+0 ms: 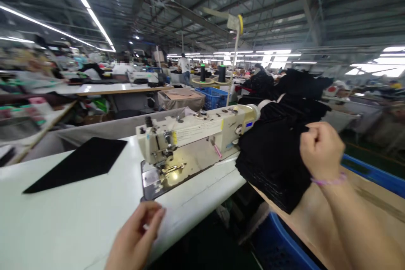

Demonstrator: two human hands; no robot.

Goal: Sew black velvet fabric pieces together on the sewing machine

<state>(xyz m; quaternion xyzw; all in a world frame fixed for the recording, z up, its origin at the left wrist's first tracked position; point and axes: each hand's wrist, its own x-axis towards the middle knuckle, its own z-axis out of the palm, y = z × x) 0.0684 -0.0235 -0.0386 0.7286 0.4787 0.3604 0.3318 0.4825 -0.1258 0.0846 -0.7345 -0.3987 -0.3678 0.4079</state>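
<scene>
My right hand point(322, 149), with a purple band at the wrist, is closed in a fist at the right edge of a stack of black fabric pieces point(275, 160). Whether a fabric edge is pinched inside the fist is hidden. Low in the view, my left hand point(136, 236) is curled over the front of the white table point(79, 219), thumb tip against the index finger, and nothing shows between them. A cream sewing machine point(196, 130) stands between the hands. One flat black fabric piece point(82, 162) lies on the table to its left.
Under the fabric stack is a tan board point(316, 236) over a blue crate point(281, 244). Thread cones point(222, 74) stand behind the machine. Further back are a blue basket point(215, 97), more black fabric point(300, 84), other worktables and several people at a distance.
</scene>
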